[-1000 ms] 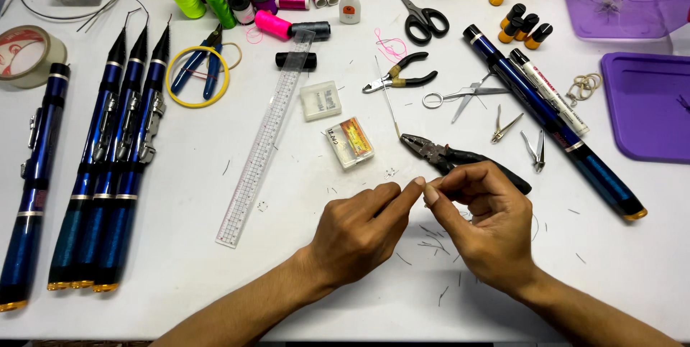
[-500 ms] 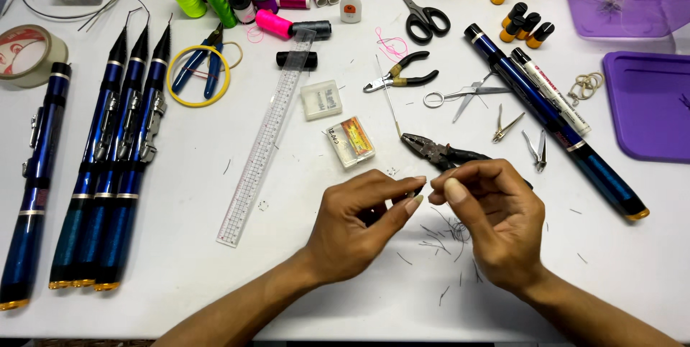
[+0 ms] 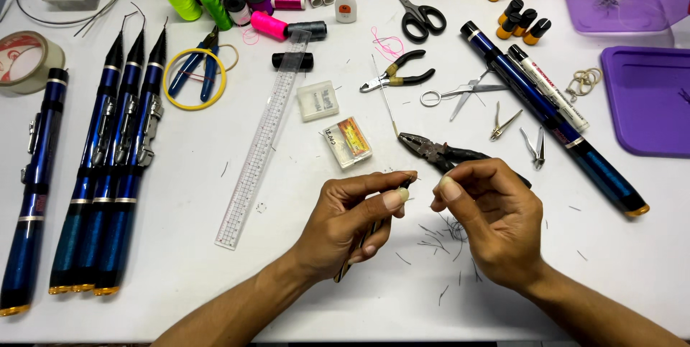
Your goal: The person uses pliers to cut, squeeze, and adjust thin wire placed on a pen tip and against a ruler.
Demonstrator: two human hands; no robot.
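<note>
Left to right. Left hand (image 3: 345, 221) was closed around a thin dark rod section (image 3: 374, 228), thumb pressing it against the fingers. The rod sat over the white table (image 3: 180, 275), just in front of the person, near the middle of the view. Long axis ran diagonally: lower end toward the person and slightly left, upper tip (image 3: 411, 177) pointing away and right, toward the black pliers (image 3: 445, 153).

Change over the last second: the two hands were pinched together at first, fingertips touching. They had since separated; a small gap showed between the tip and the right hand. The rod had also come further out of the left fist, more of its length visible below the palm.

Right hand (image 3: 496, 221) was pinched, thumb against forefinger, just beside the tip. Whatever it pinched was too fine to see, possibly thread; can't tell.

My read: right hand drew something off the tip, or pulled it taut. Dark clippings (image 3: 442, 236) lay under the right hand.
</note>
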